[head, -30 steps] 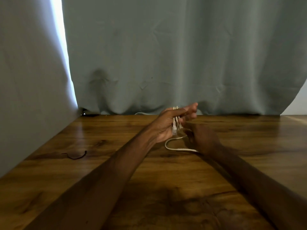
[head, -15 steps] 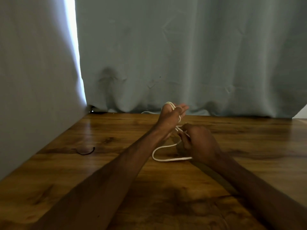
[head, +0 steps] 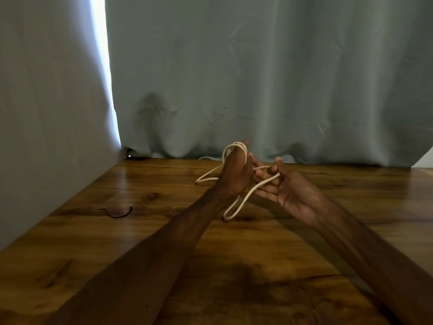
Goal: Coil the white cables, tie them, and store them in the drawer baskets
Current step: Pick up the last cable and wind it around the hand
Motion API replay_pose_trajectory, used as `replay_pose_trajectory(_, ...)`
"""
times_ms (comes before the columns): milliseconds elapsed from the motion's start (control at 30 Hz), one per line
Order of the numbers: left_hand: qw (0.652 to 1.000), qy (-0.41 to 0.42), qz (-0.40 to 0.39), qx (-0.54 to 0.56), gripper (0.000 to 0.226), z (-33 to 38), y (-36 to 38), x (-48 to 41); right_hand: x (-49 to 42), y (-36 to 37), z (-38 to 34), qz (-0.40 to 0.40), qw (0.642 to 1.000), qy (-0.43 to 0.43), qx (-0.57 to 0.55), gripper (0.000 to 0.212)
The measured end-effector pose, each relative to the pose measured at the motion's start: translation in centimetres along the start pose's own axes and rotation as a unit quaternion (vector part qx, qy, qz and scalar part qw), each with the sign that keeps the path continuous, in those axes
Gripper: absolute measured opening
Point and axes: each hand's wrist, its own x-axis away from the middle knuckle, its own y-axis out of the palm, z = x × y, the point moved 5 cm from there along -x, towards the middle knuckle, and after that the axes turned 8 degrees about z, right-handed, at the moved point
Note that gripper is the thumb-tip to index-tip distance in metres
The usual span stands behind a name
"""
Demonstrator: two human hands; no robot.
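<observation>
A white cable (head: 243,198) is wound in several loops over the top of my left hand (head: 234,177), which is raised above the wooden table (head: 164,231) with its fingers curled around the loops. A slack loop hangs down to the table below that hand, and another strand trails off to the left. My right hand (head: 290,191) is just to the right, palm up, pinching a strand of the same cable between thumb and fingers. No drawer or basket is in view.
A thin black tie (head: 119,213) lies curved on the table at the left. Grey curtains (head: 257,78) hang close behind the table and along its left side, with a bright gap between them.
My right hand has turned palm up and moved right, pulling a strand out. More cable is looped over my left hand, and the hanging loop has shifted beneath it.
</observation>
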Motion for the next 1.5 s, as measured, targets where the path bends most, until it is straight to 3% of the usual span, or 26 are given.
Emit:
replay_pose_trajectory(167,1.000,-0.020,-0.005,0.017,0.017,-0.3,0.3,0.3,-0.1,-0.5,-1.3,-0.021,0.997,0.006,-0.071,0.030)
replay_pose_trajectory(267,0.998,-0.057,-0.006,0.016,0.022,-1.2,0.0,0.3,0.1,-0.9,-2.5,-0.014,0.987,-0.083,0.139,0.028)
replay_pose_trajectory(333,0.995,-0.100,-0.003,0.023,0.025,-1.8,-0.3,0.2,0.8,-0.7,-3.0,-0.024,0.936,-0.170,0.306,0.032)
replay_pose_trajectory(433,0.985,-0.164,0.006,0.047,0.025,-2.4,-0.9,-0.4,1.8,0.3,-2.8,-0.097,0.882,-0.201,0.415,0.032)
replay_pose_trajectory(533,0.956,-0.252,0.054,0.140,0.026,-2.7,-1.6,-1.1,2.3,1.0,-2.2,-0.161,0.856,-0.195,0.450,0.030)
replay_pose_trajectory(667,0.887,-0.317,0.088,0.324,0.026,-2.2,-1.8,-1.6,2.8,1.3,-1.9,-0.211,0.847,-0.197,0.446,0.026)
replay_pose_trajectory(767,0.908,-0.289,0.015,0.303,0.025,-1.1,-0.9,-1.2,3.0,1.4,-2.4,-0.220,0.854,-0.231,0.410,0.027)
replay_pose_trajectory(933,0.978,-0.149,-0.096,0.114,0.019,1.0,0.9,-0.1,2.9,0.7,-4.3,-0.161,0.892,-0.305,0.291,0.027)
replay_pose_trajectory(1033,0.982,-0.085,-0.144,0.086,0.020,2.9,1.7,0.7,3.3,0.5,-5.2,-0.098,0.886,-0.367,0.265,0.029)
replay_pose_trajectory(1133,0.954,-0.140,-0.211,0.158,0.043,3.9,2.7,1.8,4.1,0.1,-6.2,-0.028,0.840,-0.468,0.273,0.029)
replay_pose_trajectory(1233,0.912,-0.221,-0.292,0.187,0.064,4.5,3.7,3.1,4.0,-1.0,-6.8,0.077,0.735,-0.563,0.371,0.026)
replay_pose_trajectory(1333,0.865,-0.257,-0.383,0.200,0.077,5.2,4.3,4.2,3.2,-2.2,-7.0,0.159,0.636,-0.597,0.463,0.027)
replay_pose_trajectory(1400,0.843,-0.263,-0.418,0.213,0.073,5.7,4.3,4.5,2.6,-3.0,-7.2,0.176,0.613,-0.596,0.489,0.027)
replay_pose_trajectory(1500,0.814,-0.280,-0.435,0.264,0.051,6.3,4.1,4.3,1.9,-4.1,-7.7,0.150,0.635,-0.561,0.508,0.025)
